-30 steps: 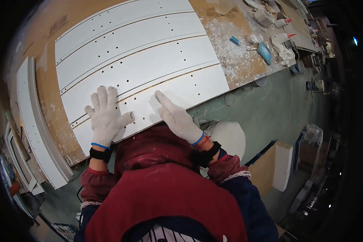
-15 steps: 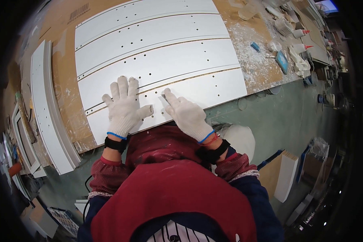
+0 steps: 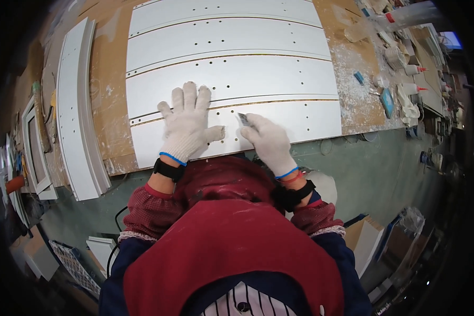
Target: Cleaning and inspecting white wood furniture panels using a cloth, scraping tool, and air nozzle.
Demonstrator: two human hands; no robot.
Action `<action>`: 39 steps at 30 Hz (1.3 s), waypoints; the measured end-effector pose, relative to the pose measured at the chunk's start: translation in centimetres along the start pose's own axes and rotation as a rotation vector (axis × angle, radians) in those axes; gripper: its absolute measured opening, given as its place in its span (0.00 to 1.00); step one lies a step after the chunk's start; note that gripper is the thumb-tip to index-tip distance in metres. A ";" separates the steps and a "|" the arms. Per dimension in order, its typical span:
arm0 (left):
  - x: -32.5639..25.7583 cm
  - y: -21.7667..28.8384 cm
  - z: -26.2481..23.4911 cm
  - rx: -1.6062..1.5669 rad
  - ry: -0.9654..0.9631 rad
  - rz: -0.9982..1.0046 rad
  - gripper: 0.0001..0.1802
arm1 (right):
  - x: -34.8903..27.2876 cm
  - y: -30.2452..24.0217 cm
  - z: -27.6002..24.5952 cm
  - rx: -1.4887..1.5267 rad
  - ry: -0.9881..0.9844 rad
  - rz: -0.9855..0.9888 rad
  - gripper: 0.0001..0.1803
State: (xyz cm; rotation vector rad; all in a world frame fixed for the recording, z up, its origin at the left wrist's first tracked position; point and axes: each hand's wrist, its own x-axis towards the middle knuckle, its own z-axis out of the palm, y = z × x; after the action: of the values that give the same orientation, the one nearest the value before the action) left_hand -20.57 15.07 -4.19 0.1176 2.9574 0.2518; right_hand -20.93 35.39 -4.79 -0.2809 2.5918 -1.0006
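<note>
Gloves of white knit cover both hands, and both rest on the nearest white panel [image 3: 300, 118], the lowest of four drilled boards laid side by side on the brown workbench [image 3: 108, 89]. The left hand [image 3: 187, 124] lies flat with fingers spread and released, palm down on the panel's left half, apparently to pin the board so it cannot slide. The right hand [image 3: 266, 139], just right of the left, is curled around a small grey tool [image 3: 243, 119], perhaps a blade or scraper; its tip pokes out toward the seam along the panel's far edge, between this board and the next. What kind of tool it is cannot be made out for certain.

The panel's near edge runs just beyond the person's wrists, close to the bench's front edge, so there is little room to pull the board back. To the panel's right the bench is bare but dusted with white debris, then crowded with glue bottles [image 3: 413, 69] and scraps. Left of the panel, past a strip of bare bench, narrow white moulding strips [image 3: 73, 116] lie lengthwise, leaving some sideways room. Beyond the panel, the other three boards fill the bench.
</note>
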 end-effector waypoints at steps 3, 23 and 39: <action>-0.1 0.0 -0.2 0.038 -0.052 -0.025 0.53 | 0.3 0.0 2.0 -0.229 0.051 -0.209 0.11; 0.5 0.4 -0.1 0.105 -0.215 -0.083 0.51 | -0.9 18.0 -17.5 -0.638 0.374 0.677 0.16; -0.1 -0.6 0.7 0.123 -0.087 -0.082 0.52 | 4.0 18.7 -14.7 -0.568 0.465 0.212 0.17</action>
State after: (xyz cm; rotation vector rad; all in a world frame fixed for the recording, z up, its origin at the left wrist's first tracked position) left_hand -20.39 14.59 -4.91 0.0217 2.8817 0.0524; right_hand -31.38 56.84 -8.34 0.1114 3.2041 -0.2538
